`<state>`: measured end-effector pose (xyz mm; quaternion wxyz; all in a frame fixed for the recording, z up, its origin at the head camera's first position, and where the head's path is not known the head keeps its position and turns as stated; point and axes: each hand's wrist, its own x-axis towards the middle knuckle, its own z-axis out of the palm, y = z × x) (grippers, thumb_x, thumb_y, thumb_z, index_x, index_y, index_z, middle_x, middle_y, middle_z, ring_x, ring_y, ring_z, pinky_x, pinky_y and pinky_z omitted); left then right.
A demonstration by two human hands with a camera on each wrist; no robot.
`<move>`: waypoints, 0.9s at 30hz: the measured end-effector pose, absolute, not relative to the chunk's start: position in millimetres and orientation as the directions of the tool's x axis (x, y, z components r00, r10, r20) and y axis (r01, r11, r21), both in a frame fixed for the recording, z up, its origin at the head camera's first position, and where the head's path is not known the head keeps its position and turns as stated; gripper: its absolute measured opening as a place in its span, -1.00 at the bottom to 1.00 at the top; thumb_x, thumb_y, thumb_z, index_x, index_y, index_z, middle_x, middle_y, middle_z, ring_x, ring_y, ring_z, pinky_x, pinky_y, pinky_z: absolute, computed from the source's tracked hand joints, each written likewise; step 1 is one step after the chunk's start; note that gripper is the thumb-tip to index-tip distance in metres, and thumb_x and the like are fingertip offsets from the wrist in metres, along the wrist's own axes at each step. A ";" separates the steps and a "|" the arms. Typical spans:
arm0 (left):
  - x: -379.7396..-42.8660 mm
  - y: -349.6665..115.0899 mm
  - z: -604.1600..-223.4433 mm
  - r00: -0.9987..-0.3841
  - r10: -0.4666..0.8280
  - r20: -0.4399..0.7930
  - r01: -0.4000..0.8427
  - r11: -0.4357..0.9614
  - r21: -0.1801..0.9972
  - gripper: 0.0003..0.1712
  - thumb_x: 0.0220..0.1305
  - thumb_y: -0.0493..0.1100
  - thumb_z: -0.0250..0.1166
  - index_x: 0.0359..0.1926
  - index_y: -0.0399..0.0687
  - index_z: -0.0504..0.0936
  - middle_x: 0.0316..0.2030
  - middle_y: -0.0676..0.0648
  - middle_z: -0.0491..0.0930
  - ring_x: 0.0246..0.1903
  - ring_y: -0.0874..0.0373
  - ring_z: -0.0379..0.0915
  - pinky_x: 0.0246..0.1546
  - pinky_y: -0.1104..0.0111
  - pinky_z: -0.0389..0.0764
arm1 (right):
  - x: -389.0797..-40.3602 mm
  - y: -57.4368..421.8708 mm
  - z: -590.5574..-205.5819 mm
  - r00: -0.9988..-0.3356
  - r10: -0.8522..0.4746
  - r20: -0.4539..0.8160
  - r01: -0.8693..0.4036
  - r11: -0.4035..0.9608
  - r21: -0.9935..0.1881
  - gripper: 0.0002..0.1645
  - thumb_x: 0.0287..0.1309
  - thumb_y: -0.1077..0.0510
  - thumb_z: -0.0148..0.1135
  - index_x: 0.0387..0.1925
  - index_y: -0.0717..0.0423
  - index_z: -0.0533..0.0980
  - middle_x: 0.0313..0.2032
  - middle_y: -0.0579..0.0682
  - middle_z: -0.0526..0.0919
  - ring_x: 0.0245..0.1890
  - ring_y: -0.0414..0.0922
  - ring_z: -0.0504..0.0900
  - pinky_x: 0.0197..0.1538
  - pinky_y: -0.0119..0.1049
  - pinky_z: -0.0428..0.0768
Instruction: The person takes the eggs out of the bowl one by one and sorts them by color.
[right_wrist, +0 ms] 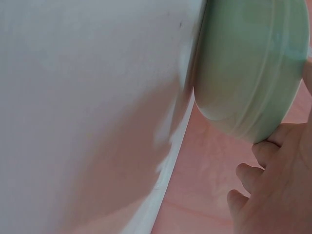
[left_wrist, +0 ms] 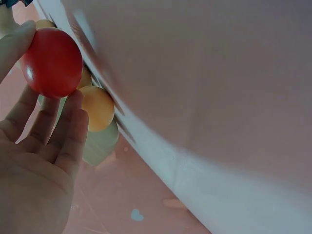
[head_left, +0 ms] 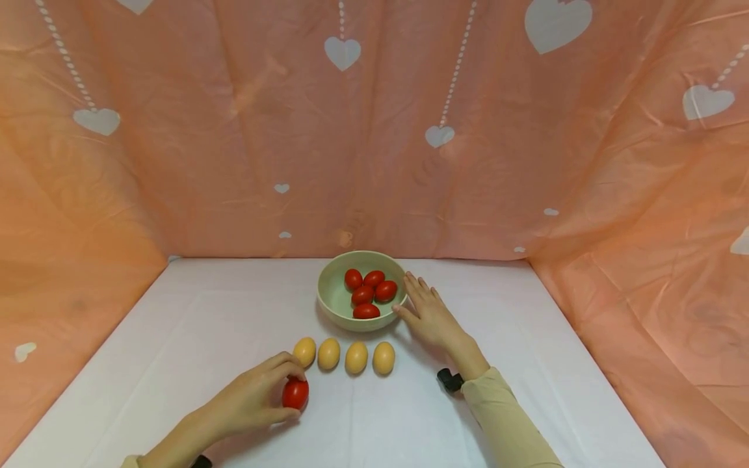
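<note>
Between thumb and fingertips, my left hand holds a glossy red egg just in front of the leftmost yellow egg. The left wrist view shows the red egg up close, thumb on one side and fingers on the other. Several yellow eggs stand in a row across the white cloth. Behind them is a pale green bowl with several red eggs inside. My right hand rests against the right side of the bowl, fingers extended and thumb near the rim.
A white cloth covers the table. Orange fabric printed with white hearts hangs at the back and both sides. A black wrist camera sits by the right sleeve.
</note>
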<state>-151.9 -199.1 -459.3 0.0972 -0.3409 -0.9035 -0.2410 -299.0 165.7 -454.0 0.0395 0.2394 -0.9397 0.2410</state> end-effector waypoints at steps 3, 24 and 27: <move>-151.2 -199.7 -459.1 -0.741 0.578 0.343 0.672 0.643 0.369 -0.42 -0.07 -0.05 0.71 -0.03 0.20 0.60 0.03 0.19 0.54 -0.05 0.27 0.54 -0.04 0.27 0.68 | -298.8 165.7 -453.7 -0.884 -0.429 0.188 -0.466 0.769 -0.437 -0.05 0.54 -0.29 -0.02 0.64 0.16 -0.02 0.65 0.07 -0.06 0.63 0.18 -0.08 0.59 0.20 -0.08; -149.1 -200.8 -464.2 -0.726 0.579 0.372 0.687 0.637 0.350 -0.36 -0.11 -0.06 0.73 0.01 0.17 0.61 0.07 0.13 0.57 0.03 0.20 0.57 0.03 0.18 0.69 | -297.3 165.0 -451.6 -0.883 -0.431 0.185 -0.467 0.772 -0.432 -0.05 0.54 -0.29 -0.02 0.64 0.17 -0.01 0.65 0.08 -0.07 0.63 0.19 -0.08 0.58 0.21 -0.08; -148.0 -200.3 -464.2 -0.719 0.580 0.384 0.694 0.629 0.349 -0.35 -0.12 -0.07 0.73 0.02 0.17 0.61 0.07 0.11 0.58 0.04 0.18 0.58 0.04 0.16 0.69 | -297.0 164.9 -451.7 -0.884 -0.431 0.181 -0.465 0.770 -0.436 -0.05 0.54 -0.28 -0.02 0.64 0.18 -0.02 0.65 0.09 -0.07 0.63 0.19 -0.08 0.58 0.21 -0.08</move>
